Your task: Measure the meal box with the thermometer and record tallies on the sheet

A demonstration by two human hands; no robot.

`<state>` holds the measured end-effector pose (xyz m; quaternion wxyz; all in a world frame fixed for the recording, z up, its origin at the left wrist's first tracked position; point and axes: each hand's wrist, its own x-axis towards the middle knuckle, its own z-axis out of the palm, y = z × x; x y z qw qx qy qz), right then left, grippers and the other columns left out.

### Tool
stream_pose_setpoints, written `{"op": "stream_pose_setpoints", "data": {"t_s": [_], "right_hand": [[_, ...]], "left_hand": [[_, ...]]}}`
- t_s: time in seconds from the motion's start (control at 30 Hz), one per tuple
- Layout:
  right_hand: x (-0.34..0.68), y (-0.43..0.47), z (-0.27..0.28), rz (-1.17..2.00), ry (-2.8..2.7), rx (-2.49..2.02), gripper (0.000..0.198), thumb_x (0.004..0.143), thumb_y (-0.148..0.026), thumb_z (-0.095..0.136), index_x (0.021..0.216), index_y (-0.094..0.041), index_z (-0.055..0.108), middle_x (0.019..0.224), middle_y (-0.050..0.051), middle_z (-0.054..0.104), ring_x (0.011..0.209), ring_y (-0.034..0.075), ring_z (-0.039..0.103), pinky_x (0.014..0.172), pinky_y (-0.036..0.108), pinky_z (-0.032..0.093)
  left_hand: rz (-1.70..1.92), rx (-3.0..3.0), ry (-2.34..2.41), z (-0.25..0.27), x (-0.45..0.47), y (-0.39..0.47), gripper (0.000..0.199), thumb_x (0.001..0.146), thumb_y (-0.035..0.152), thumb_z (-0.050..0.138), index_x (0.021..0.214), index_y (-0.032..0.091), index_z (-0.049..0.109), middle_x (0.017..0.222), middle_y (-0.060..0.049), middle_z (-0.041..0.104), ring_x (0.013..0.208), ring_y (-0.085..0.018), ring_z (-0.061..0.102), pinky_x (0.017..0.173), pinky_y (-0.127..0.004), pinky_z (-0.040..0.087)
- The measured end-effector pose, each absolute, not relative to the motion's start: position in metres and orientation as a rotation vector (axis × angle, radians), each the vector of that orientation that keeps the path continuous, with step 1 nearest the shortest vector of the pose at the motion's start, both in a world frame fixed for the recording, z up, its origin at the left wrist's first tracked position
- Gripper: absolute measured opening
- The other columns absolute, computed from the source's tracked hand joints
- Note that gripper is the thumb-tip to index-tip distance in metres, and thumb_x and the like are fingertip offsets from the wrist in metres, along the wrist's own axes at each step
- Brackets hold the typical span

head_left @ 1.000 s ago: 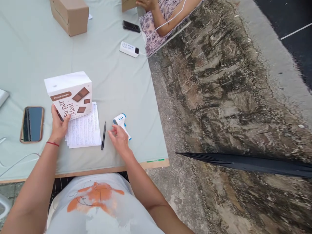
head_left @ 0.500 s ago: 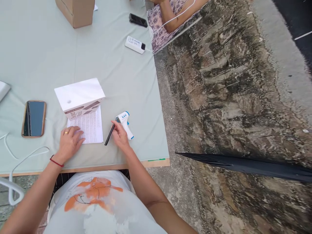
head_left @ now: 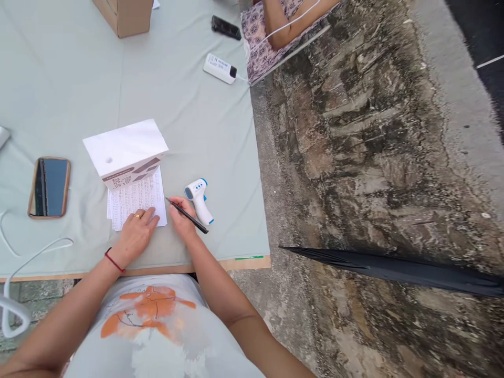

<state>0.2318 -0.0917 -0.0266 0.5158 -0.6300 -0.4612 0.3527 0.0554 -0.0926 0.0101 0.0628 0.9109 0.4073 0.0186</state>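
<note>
My left hand (head_left: 137,231) lies open over the lower part of a stack of printed sheets (head_left: 136,202), fingers resting on the paper. A black pen (head_left: 192,218) is held in my right hand (head_left: 181,218), its tip pointing up and left toward the right edge of the sheets. Just right of that hand lies a white and blue infrared thermometer (head_left: 200,202). A white box (head_left: 126,149) with printing on its side stands on the far end of the sheets and hides part of them.
A smartphone (head_left: 49,187) lies at the left, with a white cable (head_left: 35,251) below it. Farther off are a white device (head_left: 220,68), a black device (head_left: 226,28) and a cardboard box (head_left: 132,18). Another person's arm (head_left: 275,26) shows at the top. The cloth-covered table ends at the right.
My left hand has slid right across the sheets. My right hand has moved slightly left, away from the thermometer, and the pen has turned so its tip points up and left.
</note>
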Motion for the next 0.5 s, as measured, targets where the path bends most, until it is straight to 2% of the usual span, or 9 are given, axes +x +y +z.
{"op": "stream_pose_setpoints", "data": {"t_s": [0.17,0.3,0.5], "right_hand": [[0.223,-0.087,-0.036,0.819,-1.074,-1.569,0.017,0.077,-0.038,0.057,0.080,-0.021,0.063,0.069,-0.001,0.064,0.063,0.015,0.057,0.063,0.030,0.051],[0.218,-0.089,-0.035,0.776,-1.154,-1.578,0.017,0.079,-0.037,0.054,0.072,-0.022,0.060,0.063,-0.002,0.061,0.060,0.014,0.054,0.060,0.029,0.049],[0.218,-0.090,-0.034,0.736,-1.238,-1.570,0.018,0.081,-0.037,0.053,0.073,-0.022,0.060,0.065,-0.002,0.062,0.060,0.014,0.054,0.062,0.029,0.049]], "left_hand": [[0.233,2.747,1.186,-0.002,0.057,-0.095,0.031,0.099,0.034,0.054,0.124,0.017,0.065,0.137,-0.013,0.061,0.101,-0.028,0.058,0.078,-0.041,0.049],[0.337,2.770,1.176,-0.009,0.055,-0.096,0.032,0.102,0.030,0.048,0.127,0.018,0.064,0.137,-0.012,0.062,0.097,-0.026,0.059,0.074,-0.039,0.047],[0.350,2.764,1.194,-0.007,0.058,-0.098,0.031,0.100,0.027,0.049,0.124,0.017,0.066,0.137,-0.012,0.062,0.097,-0.027,0.059,0.072,-0.040,0.046]]}}
